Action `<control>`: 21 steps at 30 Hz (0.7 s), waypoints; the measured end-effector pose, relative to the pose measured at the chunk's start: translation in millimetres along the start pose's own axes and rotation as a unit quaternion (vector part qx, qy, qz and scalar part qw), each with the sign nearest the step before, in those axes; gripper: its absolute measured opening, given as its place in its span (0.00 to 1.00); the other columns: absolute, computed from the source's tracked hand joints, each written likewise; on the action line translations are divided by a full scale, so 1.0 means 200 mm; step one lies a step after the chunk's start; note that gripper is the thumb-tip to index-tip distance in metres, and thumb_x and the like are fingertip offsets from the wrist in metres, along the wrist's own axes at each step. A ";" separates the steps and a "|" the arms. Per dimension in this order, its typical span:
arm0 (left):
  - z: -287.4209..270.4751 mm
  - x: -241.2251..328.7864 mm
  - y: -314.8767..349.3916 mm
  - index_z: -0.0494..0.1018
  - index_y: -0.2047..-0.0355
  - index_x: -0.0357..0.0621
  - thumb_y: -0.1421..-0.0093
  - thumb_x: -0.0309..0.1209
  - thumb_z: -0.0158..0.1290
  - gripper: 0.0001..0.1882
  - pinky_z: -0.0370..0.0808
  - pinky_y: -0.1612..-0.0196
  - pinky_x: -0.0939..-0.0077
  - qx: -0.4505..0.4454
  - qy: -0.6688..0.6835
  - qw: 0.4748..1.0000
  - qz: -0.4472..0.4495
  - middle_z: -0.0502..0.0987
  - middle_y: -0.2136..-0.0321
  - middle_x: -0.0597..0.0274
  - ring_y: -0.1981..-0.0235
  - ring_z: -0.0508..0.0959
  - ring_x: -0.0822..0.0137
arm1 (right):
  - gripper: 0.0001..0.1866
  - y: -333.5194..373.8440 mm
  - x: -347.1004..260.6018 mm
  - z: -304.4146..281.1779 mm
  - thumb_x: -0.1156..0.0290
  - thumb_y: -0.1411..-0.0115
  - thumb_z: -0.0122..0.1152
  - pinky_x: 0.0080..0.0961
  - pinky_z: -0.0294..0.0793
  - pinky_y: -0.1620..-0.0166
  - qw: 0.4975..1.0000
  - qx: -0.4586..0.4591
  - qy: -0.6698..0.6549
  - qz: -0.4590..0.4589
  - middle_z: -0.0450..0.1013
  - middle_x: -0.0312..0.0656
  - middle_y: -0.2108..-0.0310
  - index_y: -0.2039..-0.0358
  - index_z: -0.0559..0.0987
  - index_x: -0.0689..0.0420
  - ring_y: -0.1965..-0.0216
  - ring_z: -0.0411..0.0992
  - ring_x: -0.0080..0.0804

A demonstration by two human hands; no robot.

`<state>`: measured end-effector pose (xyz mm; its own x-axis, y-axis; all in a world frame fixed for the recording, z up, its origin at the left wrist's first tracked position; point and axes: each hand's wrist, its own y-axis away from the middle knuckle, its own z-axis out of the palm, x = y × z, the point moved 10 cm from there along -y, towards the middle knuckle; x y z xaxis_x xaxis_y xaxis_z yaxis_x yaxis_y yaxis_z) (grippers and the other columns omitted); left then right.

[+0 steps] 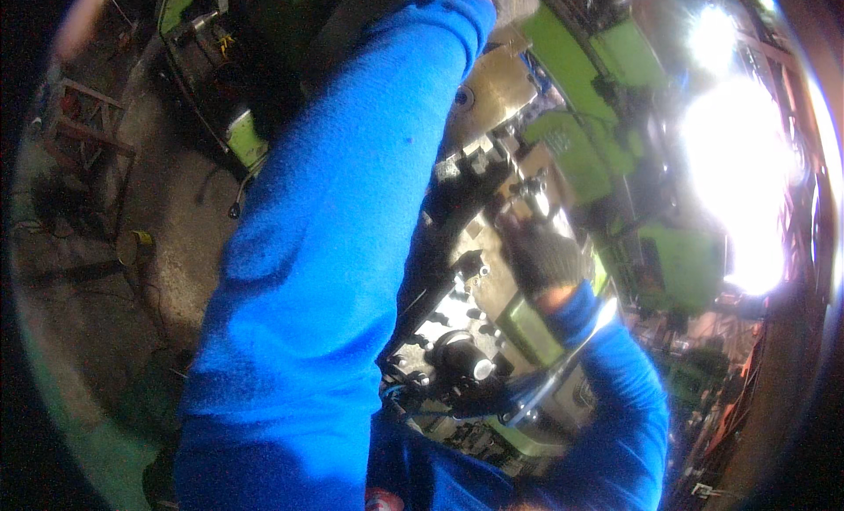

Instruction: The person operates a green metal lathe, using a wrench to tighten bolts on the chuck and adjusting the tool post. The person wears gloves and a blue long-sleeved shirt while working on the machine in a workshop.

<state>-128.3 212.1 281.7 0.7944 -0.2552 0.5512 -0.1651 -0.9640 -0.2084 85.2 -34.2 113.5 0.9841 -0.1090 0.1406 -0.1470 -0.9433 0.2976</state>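
Note:
My left arm, in a blue sleeve, stretches up across the middle of the view. My left hand (514, 3), in a grey glove, shows only in part at the top edge, and its fingers are hidden. In a dark glove, my right hand (549, 254) is right of centre, fingers curled in at a shiny metal machine part (532, 192). What lies inside those fingers is too dark and blurred to make out. Beside the hand is a metal machine plate (479, 251) with several dark fittings on it. A round dark knob with a pale centre (482, 368) stands nearer me.
Green machine housings (571, 150) stand behind and right of my right hand. A flat metal block (497, 98) is beyond the plate. A metal frame stand (88, 124) is on the floor at far left, with a small can (134, 247). Strong light glares at upper right.

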 end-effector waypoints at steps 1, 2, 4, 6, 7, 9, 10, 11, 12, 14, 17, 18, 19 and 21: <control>0.00 0.00 0.01 0.71 0.35 0.44 0.43 0.58 0.62 0.43 0.68 0.33 0.53 -0.007 0.006 1.000 0.004 0.72 0.36 0.45 0.35 0.73 0.49 | 0.20 0.01 0.00 0.00 0.52 0.27 0.46 0.47 0.79 0.54 0.999 0.030 0.005 -0.009 0.79 0.56 0.56 0.44 0.78 0.47 0.57 0.80 0.55; -0.01 0.00 0.01 0.71 0.36 0.44 0.44 0.58 0.62 0.42 0.69 0.33 0.53 -0.007 0.005 1.000 0.006 0.72 0.36 0.45 0.35 0.73 0.49 | 0.20 0.03 -0.01 -0.02 0.54 0.28 0.47 0.46 0.79 0.53 0.996 0.084 0.021 -0.036 0.79 0.56 0.56 0.44 0.78 0.46 0.56 0.80 0.55; -0.02 0.00 0.02 0.72 0.36 0.45 0.44 0.59 0.62 0.42 0.69 0.34 0.53 -0.010 0.006 1.000 0.013 0.73 0.37 0.46 0.36 0.74 0.49 | 0.18 0.06 -0.05 -0.04 0.56 0.29 0.48 0.46 0.79 0.52 0.987 0.126 0.048 -0.082 0.79 0.54 0.56 0.43 0.78 0.45 0.54 0.79 0.54; -0.01 0.00 0.01 0.71 0.36 0.45 0.44 0.59 0.62 0.43 0.70 0.34 0.54 -0.009 -0.012 1.000 -0.004 0.73 0.37 0.46 0.37 0.74 0.49 | 0.17 0.08 -0.09 -0.03 0.60 0.30 0.50 0.47 0.79 0.52 0.984 0.104 0.071 -0.122 0.80 0.52 0.57 0.45 0.78 0.45 0.54 0.79 0.53; -0.01 0.00 0.01 0.71 0.36 0.46 0.44 0.59 0.62 0.43 0.70 0.34 0.54 -0.008 -0.023 1.000 -0.012 0.73 0.37 0.46 0.37 0.74 0.50 | 0.16 0.08 -0.07 -0.02 0.61 0.31 0.50 0.47 0.79 0.53 0.985 0.106 0.067 -0.117 0.80 0.50 0.58 0.46 0.78 0.46 0.55 0.79 0.52; -0.01 0.01 0.01 0.71 0.35 0.46 0.44 0.59 0.62 0.43 0.70 0.34 0.54 0.002 -0.030 0.999 -0.013 0.73 0.37 0.46 0.37 0.75 0.50 | 0.14 0.07 -0.04 0.04 0.64 0.33 0.52 0.48 0.80 0.54 0.986 0.109 0.061 -0.108 0.80 0.48 0.61 0.49 0.78 0.48 0.58 0.80 0.52; -0.01 0.01 0.00 0.71 0.35 0.46 0.44 0.60 0.62 0.43 0.70 0.34 0.53 0.006 -0.035 0.999 -0.015 0.73 0.37 0.46 0.37 0.75 0.50 | 0.13 0.08 -0.03 0.06 0.64 0.33 0.52 0.48 0.80 0.56 0.986 0.121 0.056 -0.104 0.80 0.47 0.62 0.50 0.78 0.49 0.59 0.80 0.52; 0.00 0.00 0.00 0.71 0.35 0.46 0.44 0.60 0.62 0.43 0.69 0.34 0.53 0.001 -0.029 0.999 -0.015 0.73 0.37 0.46 0.36 0.74 0.49 | 0.12 0.09 -0.02 0.07 0.65 0.33 0.52 0.48 0.80 0.57 0.985 0.133 0.051 -0.100 0.80 0.46 0.63 0.51 0.78 0.50 0.60 0.80 0.51; 0.01 0.00 -0.01 0.70 0.35 0.46 0.44 0.60 0.62 0.44 0.68 0.33 0.52 -0.004 -0.023 1.000 -0.015 0.73 0.36 0.46 0.36 0.73 0.49 | 0.12 0.09 -0.01 0.08 0.65 0.33 0.53 0.48 0.80 0.58 0.986 0.131 0.048 -0.092 0.80 0.46 0.64 0.52 0.78 0.50 0.61 0.80 0.51; 0.02 0.00 -0.02 0.70 0.34 0.46 0.44 0.60 0.61 0.44 0.68 0.33 0.51 -0.001 -0.023 1.000 -0.015 0.72 0.36 0.46 0.35 0.73 0.49 | 0.11 0.09 -0.01 0.09 0.64 0.33 0.54 0.48 0.80 0.60 0.990 0.112 0.045 -0.070 0.80 0.45 0.65 0.54 0.77 0.51 0.63 0.80 0.51; 0.00 0.01 -0.01 0.69 0.34 0.46 0.45 0.60 0.61 0.45 0.67 0.33 0.51 0.015 -0.031 0.999 -0.013 0.72 0.36 0.46 0.35 0.73 0.48 | 0.11 0.08 0.03 0.12 0.63 0.34 0.55 0.48 0.80 0.61 0.995 0.083 0.009 -0.059 0.79 0.46 0.65 0.55 0.78 0.52 0.63 0.80 0.51; 0.00 0.01 0.00 0.69 0.34 0.46 0.45 0.60 0.61 0.45 0.67 0.33 0.51 0.015 -0.029 0.999 -0.013 0.72 0.36 0.46 0.35 0.73 0.48 | 0.12 0.07 0.05 0.13 0.62 0.34 0.55 0.48 0.80 0.60 0.995 0.077 -0.009 -0.060 0.79 0.46 0.65 0.55 0.78 0.51 0.63 0.80 0.51; 0.00 0.01 0.00 0.69 0.34 0.46 0.45 0.60 0.61 0.45 0.67 0.33 0.51 0.014 -0.028 0.999 -0.013 0.72 0.36 0.46 0.35 0.73 0.48 | 0.12 0.07 0.04 0.11 0.62 0.34 0.55 0.49 0.80 0.60 0.994 0.091 0.001 -0.066 0.80 0.47 0.65 0.55 0.78 0.52 0.62 0.80 0.51; -0.02 0.05 0.09 0.70 0.35 0.46 0.45 0.60 0.62 0.44 0.68 0.33 0.51 0.091 -0.037 0.995 0.004 0.73 0.37 0.46 0.36 0.73 0.48 | 0.12 0.08 0.03 0.09 0.62 0.34 0.55 0.49 0.80 0.59 0.992 0.106 0.014 -0.070 0.80 0.47 0.64 0.55 0.78 0.52 0.61 0.80 0.51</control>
<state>-125.8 192.2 287.1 0.8358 -0.2506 0.4886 -0.0691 -0.9307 -0.3592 89.9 -55.9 102.4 0.9897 0.0328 0.1394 0.0173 -0.9937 0.1109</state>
